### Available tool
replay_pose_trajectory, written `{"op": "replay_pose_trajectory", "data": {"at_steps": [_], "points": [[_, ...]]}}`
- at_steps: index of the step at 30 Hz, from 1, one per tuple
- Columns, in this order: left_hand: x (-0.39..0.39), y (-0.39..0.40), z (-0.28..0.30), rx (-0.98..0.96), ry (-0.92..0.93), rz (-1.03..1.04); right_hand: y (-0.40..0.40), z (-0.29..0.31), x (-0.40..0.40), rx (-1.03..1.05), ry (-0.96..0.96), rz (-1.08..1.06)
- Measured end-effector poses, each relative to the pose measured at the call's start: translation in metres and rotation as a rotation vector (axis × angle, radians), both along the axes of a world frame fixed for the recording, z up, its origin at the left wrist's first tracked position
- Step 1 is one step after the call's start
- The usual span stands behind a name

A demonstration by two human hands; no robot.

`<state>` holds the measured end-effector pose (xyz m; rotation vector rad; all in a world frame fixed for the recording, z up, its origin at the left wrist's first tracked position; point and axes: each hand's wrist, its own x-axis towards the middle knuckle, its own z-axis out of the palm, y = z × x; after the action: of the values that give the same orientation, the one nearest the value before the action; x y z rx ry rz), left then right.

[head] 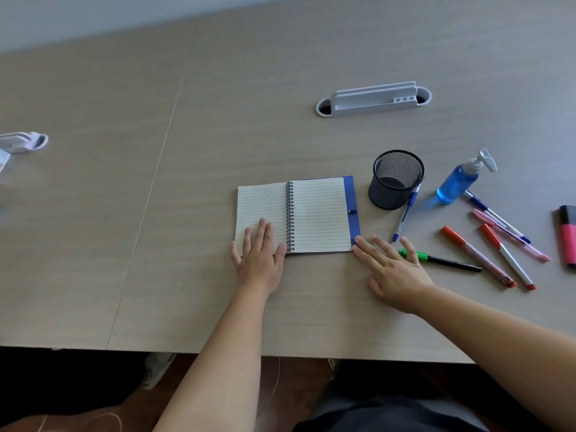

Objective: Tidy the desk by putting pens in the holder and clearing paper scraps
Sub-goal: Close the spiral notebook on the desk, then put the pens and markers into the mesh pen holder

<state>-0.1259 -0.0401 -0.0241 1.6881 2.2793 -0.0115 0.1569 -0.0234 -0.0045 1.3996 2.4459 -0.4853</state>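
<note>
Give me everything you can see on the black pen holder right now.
The pen holder is a round black cup of what looks like wire mesh with a solid rim and base. It stands upright on the desk, just right of the open notebook and left of the blue pump bottle. No pens stand in it; its inside looks empty. A blue pen lies on the desk with its upper end against the holder's lower right side. Neither hand touches it.

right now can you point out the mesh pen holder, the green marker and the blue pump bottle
mesh pen holder (393, 194), head view, on its black mesh side wall
green marker (422, 256), head view, on its green cap end
blue pump bottle (454, 184), head view, on its blue body
</note>
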Motion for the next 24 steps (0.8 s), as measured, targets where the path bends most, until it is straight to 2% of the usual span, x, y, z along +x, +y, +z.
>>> {"op": "replay_pose_trajectory", "data": {"at_steps": [7,11,14,18,20,24], "points": [[-0.045,-0.017,-0.005,-0.070,0.032,0.233,0.000,0.002,0.000,-0.010,-0.001,-0.008],[-0.038,-0.017,0.004,0.015,0.015,0.267,0.000,0.001,0.001,-0.003,0.033,-0.026],[-0.004,-0.008,0.016,0.111,-0.035,0.111,0.000,0.004,0.004,-0.029,0.147,-0.089],[0.067,0.004,0.028,0.138,-0.117,-0.146,0.003,0.017,0.024,0.013,0.406,-0.401],[0.101,0.010,0.031,0.144,-0.165,-0.258,0.006,0.019,0.039,0.062,0.405,-0.495],[0.146,0.036,0.034,0.130,-0.297,-0.425,0.011,0.015,0.065,0.077,0.292,-0.539]]}}
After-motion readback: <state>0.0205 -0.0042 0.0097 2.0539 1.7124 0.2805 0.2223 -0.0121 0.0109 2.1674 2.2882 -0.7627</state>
